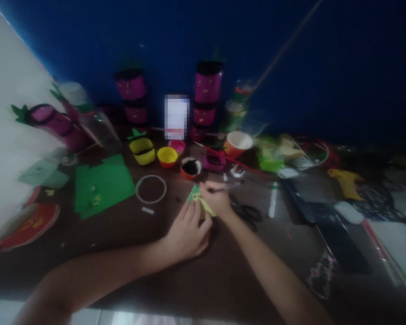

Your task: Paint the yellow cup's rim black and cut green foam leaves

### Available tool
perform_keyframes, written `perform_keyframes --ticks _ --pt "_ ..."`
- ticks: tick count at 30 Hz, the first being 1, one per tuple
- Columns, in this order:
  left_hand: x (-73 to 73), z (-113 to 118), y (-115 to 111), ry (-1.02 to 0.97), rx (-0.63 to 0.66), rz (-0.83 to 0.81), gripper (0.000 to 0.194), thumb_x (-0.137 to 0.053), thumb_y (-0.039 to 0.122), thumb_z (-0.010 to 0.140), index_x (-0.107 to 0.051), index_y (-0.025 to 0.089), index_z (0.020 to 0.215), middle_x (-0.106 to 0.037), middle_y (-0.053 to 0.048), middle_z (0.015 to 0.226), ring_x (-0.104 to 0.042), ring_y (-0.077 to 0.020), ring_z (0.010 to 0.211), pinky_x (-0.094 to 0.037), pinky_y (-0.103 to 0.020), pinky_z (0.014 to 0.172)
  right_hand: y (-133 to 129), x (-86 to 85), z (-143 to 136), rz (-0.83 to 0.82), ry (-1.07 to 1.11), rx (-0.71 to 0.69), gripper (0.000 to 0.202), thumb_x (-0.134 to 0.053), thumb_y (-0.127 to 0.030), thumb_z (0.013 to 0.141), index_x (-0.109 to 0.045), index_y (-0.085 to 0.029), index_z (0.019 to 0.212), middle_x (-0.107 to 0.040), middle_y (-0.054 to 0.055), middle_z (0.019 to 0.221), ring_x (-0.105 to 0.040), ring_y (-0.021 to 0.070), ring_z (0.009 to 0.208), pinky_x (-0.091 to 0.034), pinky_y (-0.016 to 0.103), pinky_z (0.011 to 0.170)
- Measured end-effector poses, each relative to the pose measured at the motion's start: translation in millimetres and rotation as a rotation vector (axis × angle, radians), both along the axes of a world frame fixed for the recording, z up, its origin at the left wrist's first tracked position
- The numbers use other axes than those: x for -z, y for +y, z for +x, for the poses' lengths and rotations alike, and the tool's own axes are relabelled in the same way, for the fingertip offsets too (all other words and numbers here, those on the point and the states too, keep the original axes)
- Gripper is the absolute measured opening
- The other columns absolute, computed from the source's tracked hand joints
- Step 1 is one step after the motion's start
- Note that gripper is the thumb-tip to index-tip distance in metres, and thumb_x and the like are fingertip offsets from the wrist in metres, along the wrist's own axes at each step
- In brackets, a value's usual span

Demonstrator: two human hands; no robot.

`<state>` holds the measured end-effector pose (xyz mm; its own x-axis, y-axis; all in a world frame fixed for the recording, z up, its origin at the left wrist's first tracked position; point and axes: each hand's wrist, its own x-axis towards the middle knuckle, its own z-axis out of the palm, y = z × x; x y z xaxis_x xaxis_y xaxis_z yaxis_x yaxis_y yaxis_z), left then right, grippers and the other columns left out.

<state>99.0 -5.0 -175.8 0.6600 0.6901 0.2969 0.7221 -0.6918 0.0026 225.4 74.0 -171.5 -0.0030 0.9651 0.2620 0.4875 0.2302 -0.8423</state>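
My left hand (189, 230) rests on the table with bent fingers pressed onto a small piece of yellow paper (208, 208), holding it down. A bit of green shows at the paper's upper edge, and dark marks are on its surface. My right hand (215, 197) is closed around a thin dark pen or brush (235, 184), whose tip is hidden by the fingers over the paper. Just behind the hands stands a small cup of black paint (191, 168). Black-handled scissors (248, 211) lie right of my right wrist.
Green sheets (103, 187) and a clear ring (151, 189) lie left. Behind stand a yellow cup (167, 156), a yellow container (142, 151) and purple decorated containers (208, 85). Rightward are a white marker (273, 201), a dark flat device (338, 234) and a yellow glue gun (347, 182).
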Motion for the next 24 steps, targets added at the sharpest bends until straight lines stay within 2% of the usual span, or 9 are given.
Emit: perform_keyframes --ticks 24 --pt "-0.9 -0.1 -0.3 0.011 0.004 0.025 0.045 -0.047 0.039 0.079 -0.047 0.010 0.114 -0.051 -0.026 0.122 -0.047 -0.0348 0.117 -0.030 -0.046 0.101 0.8 5.5 0.1 -0.012 0.024 0.019 0.038 -0.048 -0.025 0.076 -0.030 -0.019 0.043 -0.028 -0.006 0.042 -0.029 0.0071 0.042 -0.025 0.023 0.044"
